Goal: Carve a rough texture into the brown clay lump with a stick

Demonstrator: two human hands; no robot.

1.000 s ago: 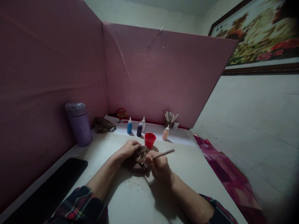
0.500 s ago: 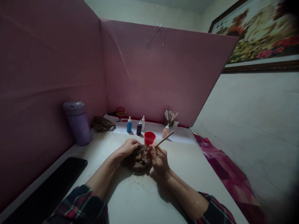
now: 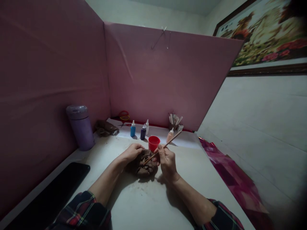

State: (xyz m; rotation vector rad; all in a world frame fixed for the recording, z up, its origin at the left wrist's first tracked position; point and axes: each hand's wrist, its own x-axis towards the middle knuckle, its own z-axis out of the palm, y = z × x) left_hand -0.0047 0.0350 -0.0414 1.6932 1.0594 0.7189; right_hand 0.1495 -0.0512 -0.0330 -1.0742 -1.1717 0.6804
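A brown clay lump (image 3: pixel 145 171) sits on the tabletop (image 3: pixel 134 207), just near of the red cup (image 3: pixel 153 143). The left hand (image 3: pixel 133 152) touches its left side, grip unclear; the right hand (image 3: pixel 167 162) pinches a thin stick (image 3: pixel 174 137) angled onto it. Surface-working seems underway; the next stroke calls for steady bracing.

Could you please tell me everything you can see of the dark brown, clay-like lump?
The dark brown, clay-like lump is roughly rounded, with an uneven top of ridges and hollows; finer detail is too dark to tell. It lies on the white tabletop, on the near side of the red plastic-looking cup. The left hand touches its far left edge, and the right hand, at its right side, holds a thin brown stick whose lower tip appears to meet the lump's top.
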